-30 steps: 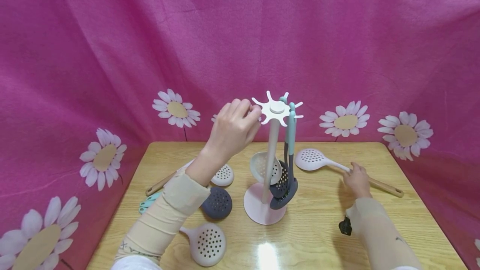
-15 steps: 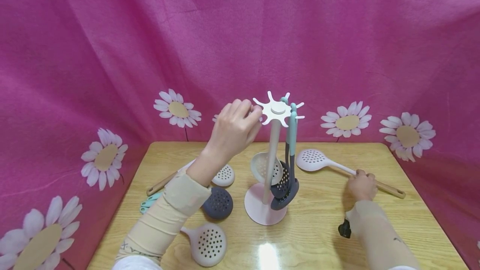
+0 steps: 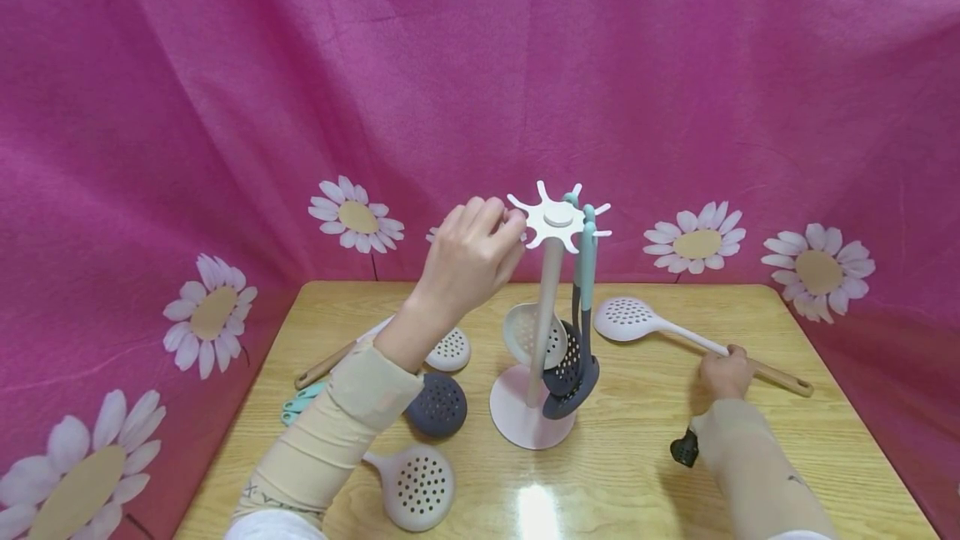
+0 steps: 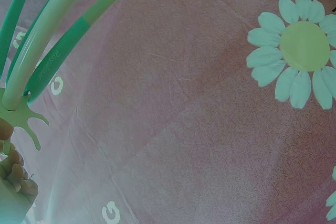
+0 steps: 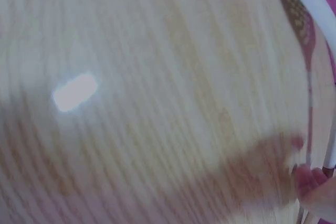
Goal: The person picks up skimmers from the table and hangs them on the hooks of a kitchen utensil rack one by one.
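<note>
Rack (image 3: 546, 298) | left wrist: fingers (image 4: 17, 172) grip prong (image 4: 6, 147) | head only: base (image 3: 516, 422)

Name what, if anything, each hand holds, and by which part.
The left hand pinches the stand by a prong at its top; the right hand holds the skimmer where its shaft meets the wooden handle.

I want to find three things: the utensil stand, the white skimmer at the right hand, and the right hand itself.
Utensil stand (image 3: 549, 286): head view, on its central pole.
White skimmer (image 3: 626, 319): head view, on its perforated bowl.
Right hand (image 3: 726, 375): head view, on its back.
</note>
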The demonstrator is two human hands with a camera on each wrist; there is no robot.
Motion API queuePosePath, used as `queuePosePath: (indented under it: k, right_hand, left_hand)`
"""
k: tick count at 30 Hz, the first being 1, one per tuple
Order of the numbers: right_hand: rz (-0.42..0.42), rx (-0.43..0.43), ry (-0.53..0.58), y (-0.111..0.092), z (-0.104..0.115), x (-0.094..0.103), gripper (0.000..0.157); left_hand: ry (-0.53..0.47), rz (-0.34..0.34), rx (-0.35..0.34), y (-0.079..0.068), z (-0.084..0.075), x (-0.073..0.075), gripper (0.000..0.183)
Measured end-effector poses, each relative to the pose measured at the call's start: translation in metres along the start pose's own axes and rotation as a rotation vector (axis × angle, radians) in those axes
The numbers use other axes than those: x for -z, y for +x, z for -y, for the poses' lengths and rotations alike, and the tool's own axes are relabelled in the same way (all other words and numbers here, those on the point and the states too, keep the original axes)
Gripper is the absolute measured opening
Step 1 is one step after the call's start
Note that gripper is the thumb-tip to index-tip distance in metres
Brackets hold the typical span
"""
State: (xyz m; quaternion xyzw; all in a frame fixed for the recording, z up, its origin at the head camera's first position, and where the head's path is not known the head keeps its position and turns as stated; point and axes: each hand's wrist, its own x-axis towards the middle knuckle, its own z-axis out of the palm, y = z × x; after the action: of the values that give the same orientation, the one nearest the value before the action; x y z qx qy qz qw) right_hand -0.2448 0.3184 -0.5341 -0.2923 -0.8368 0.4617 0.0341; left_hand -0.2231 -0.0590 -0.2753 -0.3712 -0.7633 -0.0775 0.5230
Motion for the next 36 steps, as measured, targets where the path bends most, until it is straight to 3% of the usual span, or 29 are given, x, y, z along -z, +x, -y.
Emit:
queuePosePath:
  k: [4, 9, 13, 17, 19, 24, 26, 31, 36]
  right_hand:
    - [0.029, -0.076, 0.199, 0.002, 0.002, 0.001, 0.061]
    - [-0.007, -0.186, 0.402, 0.005, 0.005, -0.001, 0.061]
    - [-0.001, -0.328, 0.731, 0.006, 0.008, 0.001, 0.062]
    - [0.07, -0.47, 1.027, 0.003, 0.012, 0.007, 0.063]
    - [0.107, -0.51, 1.123, 0.0, 0.013, 0.01, 0.055]
    - [0.165, -0.599, 1.378, 0.001, 0.013, 0.015, 0.018]
    - [0.211, -0.635, 1.496, 0.004, 0.011, 0.017, 0.022]
    - [0.331, -0.715, 1.704, 0.016, 0.002, 0.017, 0.052]
    - [0.337, -0.755, 1.773, 0.026, -0.008, 0.015, 0.046]
  left_hand:
    - [0.0, -0.007, -0.005, 0.0, 0.0, -0.001, 0.004]
    - [0.004, -0.016, -0.008, 0.0, 0.0, -0.001, 0.003]
    - [0.004, -0.012, -0.006, 0.0, 0.0, -0.001, 0.003]
    - [0.002, -0.007, -0.005, 0.0, 0.0, 0.0, 0.003]
    - [0.001, -0.006, -0.004, 0.0, 0.0, 0.0, 0.003]
    - [0.003, -0.006, -0.005, 0.0, 0.0, 0.0, 0.003]
    - [0.004, -0.005, -0.004, 0.0, 0.0, 0.0, 0.003]
    - [0.006, -0.003, -0.002, 0.001, 0.0, 0.0, 0.002]
    - [0.004, -0.006, -0.002, 0.001, 0.0, 0.0, 0.002]
